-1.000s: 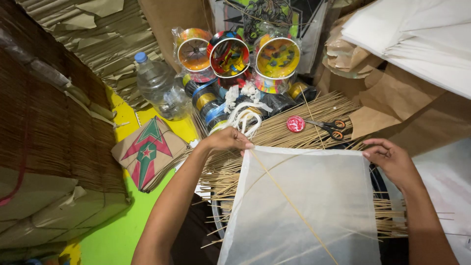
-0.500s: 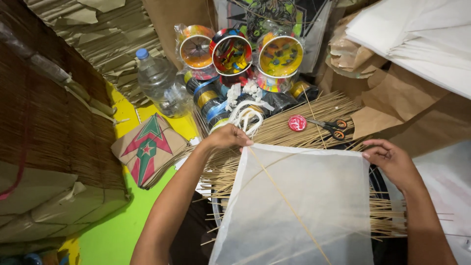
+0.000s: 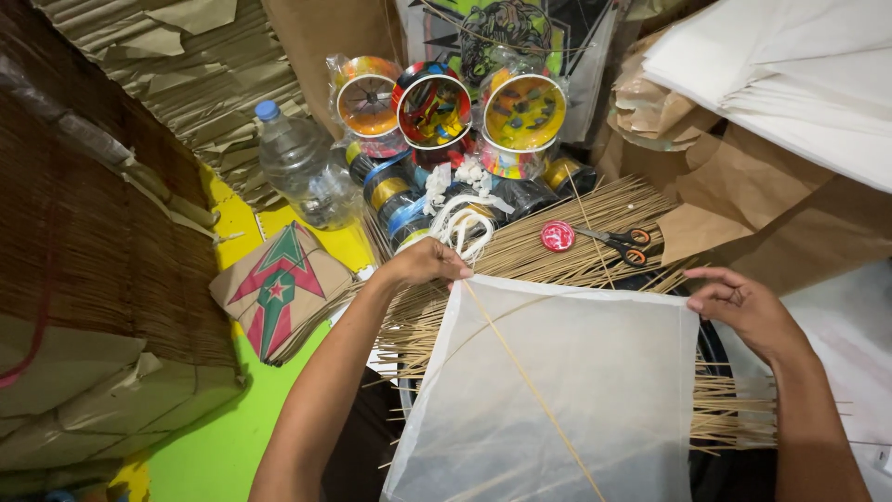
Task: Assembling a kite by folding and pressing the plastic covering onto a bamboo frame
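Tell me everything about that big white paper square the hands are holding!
The white paper square is thin and see-through, like tissue. One thin stick runs slantwise across it and a curved stick shows through near the top. It lies flat over a pile of thin sticks. The left hand pinches its top left corner; the right hand holds its top right corner.

Both bare forearms reach forward, well apart. The left hand [image 3: 426,262] lies palm down with fingers curled in a pinching grip. The right hand [image 3: 743,311] is also palm down, fingers bent and pointing left, thumb tucked under
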